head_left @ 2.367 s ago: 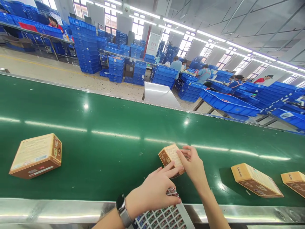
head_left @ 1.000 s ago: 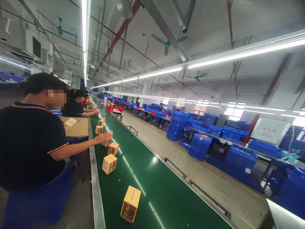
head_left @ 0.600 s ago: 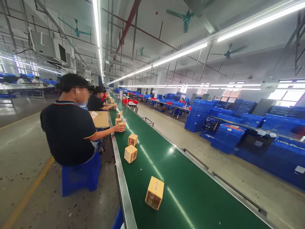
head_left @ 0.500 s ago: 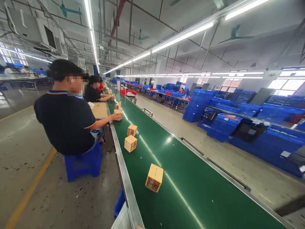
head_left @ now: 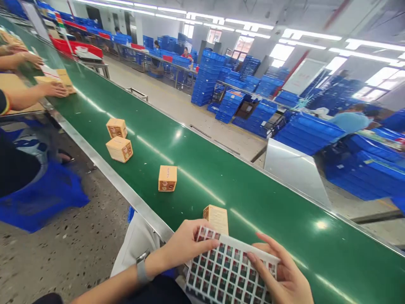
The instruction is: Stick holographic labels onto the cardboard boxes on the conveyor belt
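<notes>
My left hand (head_left: 186,244) grips the far left corner of a white grid tray (head_left: 236,250), thumb on top. Small square cells fill the tray, with dark and reddish bits showing in them; what these are I cannot make out. On the tray's right edge is my right hand (head_left: 284,270), thumb on top and fingers beyond the rim. The tray is held tilted at the near side of the green conveyor belt (head_left: 253,198). Just beyond my left fingers stands a small yellow-brown carton (head_left: 218,216), partly hidden by the tray and hand.
More cartons stand on the belt: one (head_left: 167,178) ahead and a pair (head_left: 119,148) farther left. At far left, a co-worker's hand (head_left: 53,88) touches a carton by the metal rail (head_left: 110,181). A blue stool (head_left: 47,194) stands below. Blue crates (head_left: 207,78) are stacked across the aisle.
The view has swung right and down. Both my hands and the white grid tray have come into view, and another carton shows near me on the belt.
</notes>
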The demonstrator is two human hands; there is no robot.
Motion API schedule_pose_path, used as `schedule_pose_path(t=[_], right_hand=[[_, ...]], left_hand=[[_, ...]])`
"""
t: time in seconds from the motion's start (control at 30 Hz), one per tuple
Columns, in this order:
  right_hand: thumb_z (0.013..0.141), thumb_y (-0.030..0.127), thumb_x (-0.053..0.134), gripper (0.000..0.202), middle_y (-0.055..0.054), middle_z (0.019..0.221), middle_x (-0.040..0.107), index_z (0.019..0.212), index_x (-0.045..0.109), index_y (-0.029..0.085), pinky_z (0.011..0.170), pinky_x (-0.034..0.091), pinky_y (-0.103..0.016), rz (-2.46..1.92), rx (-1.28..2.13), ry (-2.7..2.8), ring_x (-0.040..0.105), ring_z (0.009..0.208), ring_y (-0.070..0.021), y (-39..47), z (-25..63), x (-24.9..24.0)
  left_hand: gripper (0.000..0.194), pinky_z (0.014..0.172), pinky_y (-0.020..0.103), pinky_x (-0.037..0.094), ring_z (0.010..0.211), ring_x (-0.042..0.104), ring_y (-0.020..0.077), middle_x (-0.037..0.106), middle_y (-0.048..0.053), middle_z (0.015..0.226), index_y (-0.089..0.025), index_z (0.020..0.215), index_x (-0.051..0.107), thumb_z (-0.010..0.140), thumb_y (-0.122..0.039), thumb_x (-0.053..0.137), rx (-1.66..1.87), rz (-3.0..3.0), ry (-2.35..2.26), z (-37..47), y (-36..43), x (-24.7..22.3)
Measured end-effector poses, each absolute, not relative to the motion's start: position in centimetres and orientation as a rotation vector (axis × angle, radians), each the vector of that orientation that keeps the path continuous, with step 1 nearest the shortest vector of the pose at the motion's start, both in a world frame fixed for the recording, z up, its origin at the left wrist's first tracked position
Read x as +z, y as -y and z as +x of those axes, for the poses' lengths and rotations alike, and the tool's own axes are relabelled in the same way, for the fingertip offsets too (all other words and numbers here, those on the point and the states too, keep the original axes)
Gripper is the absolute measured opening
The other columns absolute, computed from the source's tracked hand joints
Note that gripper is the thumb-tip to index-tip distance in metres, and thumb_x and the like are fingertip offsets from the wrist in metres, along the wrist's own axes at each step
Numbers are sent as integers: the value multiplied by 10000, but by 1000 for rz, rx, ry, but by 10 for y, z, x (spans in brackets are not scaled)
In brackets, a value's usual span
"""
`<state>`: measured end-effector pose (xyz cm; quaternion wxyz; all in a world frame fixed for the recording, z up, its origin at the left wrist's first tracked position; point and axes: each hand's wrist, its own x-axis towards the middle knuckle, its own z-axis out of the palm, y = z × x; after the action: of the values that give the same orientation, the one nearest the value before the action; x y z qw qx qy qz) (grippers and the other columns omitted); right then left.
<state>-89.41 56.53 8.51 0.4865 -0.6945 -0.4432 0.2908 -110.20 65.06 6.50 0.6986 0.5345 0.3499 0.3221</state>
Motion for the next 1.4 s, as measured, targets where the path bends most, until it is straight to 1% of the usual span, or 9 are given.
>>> schedule_pose_path(t=[0.07,0.23,0.43,0.7,0.87,0.97,1.03,1.1,1.4], right_hand=[[737,623,785,525,-31,846,748,1106,707,258,641,591,-304,-1694,732,954,721,745,-246,-568,-901,83],[851,581,680,392,-75,995,761,1078,737,266,603,575,-313,-1756,416,1282,721,900,-281,-561,-902,69],[982,270,590,152,-62,1046,764,1050,726,274,861,523,-422,-1494,-205,1771,706,965,-269,-557,-920,66],[960,93,572,190,-67,1047,765,963,689,242,902,488,-394,-1490,-220,1778,687,1028,-250,-547,-940,61],[932,288,648,114,-69,1099,755,834,688,246,921,516,-380,-1542,369,1318,676,1073,-259,-544,-923,49],[802,536,736,317,-102,1178,742,841,712,223,933,523,-408,-1639,706,661,662,1107,-301,-559,-899,36],[730,625,746,477,-120,1142,756,950,736,202,884,549,-422,-1645,792,508,681,1063,-316,-573,-887,27],[684,654,754,552,-122,1052,778,973,744,183,816,574,-414,-1634,832,485,708,977,-313,-584,-881,19],[607,644,777,545,-96,913,782,890,734,180,696,583,-371,-1691,781,436,716,834,-289,-584,-874,15]], left_hand=[[462,600,237,404,627,487,127,570,-20,716,-159,925,614,768,-583,709,689,1176,-747,-1108,-652,68],[502,518,223,270,547,317,101,372,-75,576,-193,709,490,834,-667,599,667,1214,-813,-1118,-643,63],[441,537,236,290,589,372,125,447,-42,617,-190,728,502,884,-598,565,539,1298,-853,-1116,-630,61],[395,480,228,225,539,277,106,345,-77,554,-199,665,454,915,-491,545,485,1424,-845,-1107,-624,63],[309,518,226,369,586,485,132,564,-17,645,-192,728,536,961,-389,484,478,1532,-839,-1104,-626,54],[188,866,346,526,1107,632,271,741,110,1074,-197,750,603,907,-298,588,469,1649,-720,-1098,-631,46],[123,1140,466,387,1456,396,331,643,130,1398,-199,762,627,883,-218,617,434,1812,-562,-1091,-634,38],[126,1233,530,253,1554,214,331,494,117,1560,-192,799,644,898,-150,579,374,1991,-411,-1082,-636,30],[186,1250,551,269,1544,224,329,376,65,1624,-169,882,709,877,-38,577,242,2120,-344,-1057,-634,24]])
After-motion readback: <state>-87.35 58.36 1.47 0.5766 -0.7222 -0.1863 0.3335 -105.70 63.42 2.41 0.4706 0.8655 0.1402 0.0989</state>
